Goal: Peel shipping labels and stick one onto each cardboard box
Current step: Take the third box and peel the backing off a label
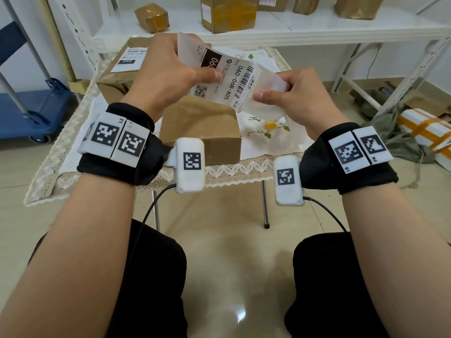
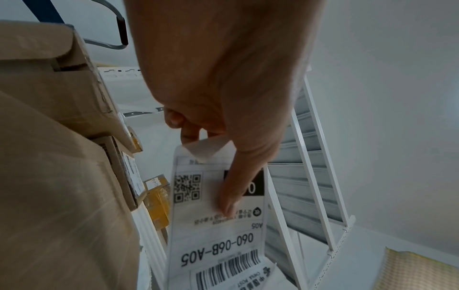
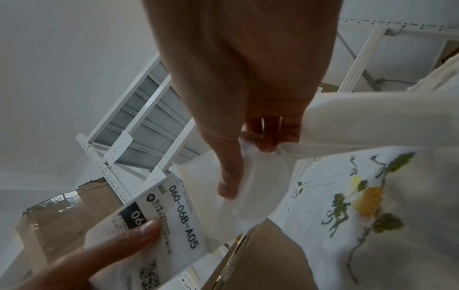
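Head view: left hand (image 1: 166,69) pinches the shipping label (image 1: 227,79), right hand (image 1: 290,93) pinches its translucent backing (image 1: 266,81); a split grip fits peeling, both above the unlabelled cardboard box (image 1: 202,128) under the hands; labelled box (image 1: 122,69) beyond the left. Left wrist view: thumb pins the label face, fingers curl behind. Right wrist view: fingers bunch the backing; nothing blocks the box top.

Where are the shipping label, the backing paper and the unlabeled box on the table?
shipping label (image 1: 231,76), head view, printed face.
backing paper (image 1: 266,80), head view, peeled blank strip.
unlabeled box (image 1: 202,125), head view, top face.
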Demonstrator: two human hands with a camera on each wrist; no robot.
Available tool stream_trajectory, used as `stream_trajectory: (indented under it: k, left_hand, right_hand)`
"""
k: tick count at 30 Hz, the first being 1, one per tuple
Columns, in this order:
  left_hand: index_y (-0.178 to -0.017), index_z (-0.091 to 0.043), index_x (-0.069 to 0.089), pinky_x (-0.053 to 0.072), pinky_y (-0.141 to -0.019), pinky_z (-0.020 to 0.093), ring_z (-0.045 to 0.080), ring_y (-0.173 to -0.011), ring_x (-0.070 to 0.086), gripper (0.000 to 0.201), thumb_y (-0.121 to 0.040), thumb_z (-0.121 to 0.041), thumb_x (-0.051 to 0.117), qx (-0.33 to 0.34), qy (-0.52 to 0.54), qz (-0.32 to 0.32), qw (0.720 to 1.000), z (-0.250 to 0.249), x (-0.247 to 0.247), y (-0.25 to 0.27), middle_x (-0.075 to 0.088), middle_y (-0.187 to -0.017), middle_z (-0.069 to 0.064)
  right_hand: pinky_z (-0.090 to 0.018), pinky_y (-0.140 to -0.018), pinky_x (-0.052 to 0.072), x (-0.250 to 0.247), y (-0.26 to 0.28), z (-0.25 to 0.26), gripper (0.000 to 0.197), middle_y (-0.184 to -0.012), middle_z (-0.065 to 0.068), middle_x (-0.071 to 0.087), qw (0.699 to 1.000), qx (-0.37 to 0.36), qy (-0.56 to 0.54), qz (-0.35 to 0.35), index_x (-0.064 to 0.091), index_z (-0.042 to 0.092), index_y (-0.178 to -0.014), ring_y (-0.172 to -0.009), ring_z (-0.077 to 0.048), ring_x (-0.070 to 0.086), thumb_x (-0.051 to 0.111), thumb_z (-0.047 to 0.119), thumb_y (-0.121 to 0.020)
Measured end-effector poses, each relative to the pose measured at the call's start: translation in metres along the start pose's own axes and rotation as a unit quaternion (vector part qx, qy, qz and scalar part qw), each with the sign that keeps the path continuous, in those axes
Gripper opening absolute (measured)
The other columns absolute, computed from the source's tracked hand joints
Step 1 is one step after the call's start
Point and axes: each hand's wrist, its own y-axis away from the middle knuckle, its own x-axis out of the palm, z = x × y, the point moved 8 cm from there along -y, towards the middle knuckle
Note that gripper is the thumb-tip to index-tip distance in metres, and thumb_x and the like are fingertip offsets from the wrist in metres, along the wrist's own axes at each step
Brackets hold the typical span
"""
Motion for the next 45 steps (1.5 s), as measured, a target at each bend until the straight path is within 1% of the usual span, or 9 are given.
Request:
stream_trajectory:
  k: [3, 6, 11, 15, 21, 24, 29, 34, 45]
  left_hand:
    - [-0.082, -0.024, 0.058, 0.058, -0.072, 0.017, -0.001, -0.085, 0.074, 0.028, -0.082, -0.016, 0.085, 0.006, 0.004, -0.007, 1.000, 0.001, -0.004, -0.001, 0.075, -0.091, -0.013]
    - [-0.084, -0.024, 0.060, 0.061, -0.079, 0.023, 0.002, -0.089, 0.075, 0.027, -0.082, -0.017, 0.085, 0.013, 0.010, -0.011, 1.000, 0.001, -0.009, -0.002, 0.075, -0.095, -0.011]
    - [-0.086, -0.022, 0.060, 0.057, -0.073, 0.017, -0.001, -0.088, 0.074, 0.029, -0.079, -0.011, 0.086, 0.019, 0.013, 0.000, 1.000, -0.002, -0.009, -0.001, 0.074, -0.094, -0.012]
    - [-0.109, -0.003, 0.063, 0.061, -0.075, 0.022, 0.006, -0.095, 0.075, 0.041, -0.077, -0.011, 0.088, 0.002, 0.016, 0.000, 1.000, 0.003, -0.007, -0.002, 0.076, -0.105, 0.000]
    - [-0.107, -0.006, 0.065, 0.059, -0.070, 0.018, 0.004, -0.090, 0.075, 0.037, -0.077, -0.011, 0.087, 0.005, -0.004, -0.004, 1.000, 0.002, -0.004, -0.003, 0.076, -0.102, -0.004]
    - [-0.104, -0.009, 0.066, 0.059, -0.071, 0.018, 0.003, -0.090, 0.075, 0.035, -0.077, -0.013, 0.088, 0.003, -0.016, -0.004, 1.000, 0.003, -0.004, -0.004, 0.076, -0.101, -0.006]
    - [-0.102, -0.011, 0.065, 0.059, -0.071, 0.017, 0.001, -0.089, 0.074, 0.034, -0.077, -0.014, 0.088, 0.002, -0.020, -0.002, 1.000, 0.004, -0.003, -0.004, 0.075, -0.099, -0.009]
    - [-0.086, -0.021, 0.061, 0.056, -0.068, 0.015, -0.004, -0.085, 0.073, 0.029, -0.077, -0.014, 0.088, 0.009, -0.027, 0.006, 1.000, 0.005, -0.001, -0.005, 0.074, -0.095, -0.011]
    - [-0.081, -0.024, 0.059, 0.057, -0.067, 0.014, -0.006, -0.084, 0.072, 0.032, -0.077, -0.012, 0.088, 0.013, -0.020, 0.000, 1.000, 0.005, -0.004, -0.005, 0.073, -0.096, -0.010]
  right_hand:
    - [-0.046, -0.083, 0.058, 0.003, 0.003, 0.005, 0.027, -0.101, -0.018, 0.076, 1.000, -0.016, 0.005, 0.024, 0.078, 0.003, -0.101, -0.091, -0.035, 0.072, 0.083, 0.022, -0.083]
    - [-0.036, -0.067, 0.050, 0.010, 0.008, 0.010, 0.033, -0.096, -0.021, 0.075, 0.998, -0.028, 0.024, 0.047, 0.077, 0.000, -0.094, -0.073, -0.030, 0.067, 0.089, 0.025, -0.076]
    - [-0.023, -0.055, 0.039, 0.008, 0.008, 0.011, 0.025, -0.077, -0.009, 0.067, 0.997, -0.020, 0.073, 0.029, 0.073, 0.004, -0.080, -0.058, -0.012, 0.054, 0.090, 0.020, -0.073]
    - [-0.011, -0.043, 0.035, 0.004, 0.004, 0.010, 0.023, -0.074, -0.005, 0.063, 0.991, -0.012, 0.131, 0.013, 0.074, 0.006, -0.086, -0.051, -0.002, 0.048, 0.089, 0.020, -0.075]
    - [-0.007, -0.044, 0.039, 0.001, 0.001, 0.010, 0.032, -0.098, -0.015, 0.074, 0.988, -0.014, 0.154, -0.001, 0.078, 0.010, -0.104, -0.074, -0.018, 0.061, 0.089, 0.020, -0.075]
    - [-0.005, -0.046, 0.038, -0.001, 0.002, 0.010, 0.034, -0.094, -0.012, 0.071, 0.986, -0.014, 0.165, -0.007, 0.078, 0.010, -0.106, -0.079, -0.019, 0.059, 0.089, 0.019, -0.075]
    - [-0.006, -0.046, 0.037, -0.004, 0.003, 0.008, 0.034, -0.078, -0.001, 0.062, 0.985, 0.000, 0.174, -0.011, 0.078, 0.010, -0.106, -0.067, -0.011, 0.054, 0.089, 0.018, -0.075]
    - [-0.008, -0.049, 0.034, -0.005, 0.001, 0.004, 0.034, -0.092, -0.008, 0.065, 0.983, 0.010, 0.181, -0.022, 0.078, 0.013, -0.106, -0.091, -0.020, 0.057, 0.089, 0.021, -0.074]
    - [-0.016, -0.051, 0.038, -0.006, 0.001, 0.000, 0.026, -0.086, -0.007, 0.064, 0.983, 0.028, 0.177, -0.025, 0.078, 0.011, -0.098, -0.075, -0.018, 0.057, 0.088, 0.018, -0.075]
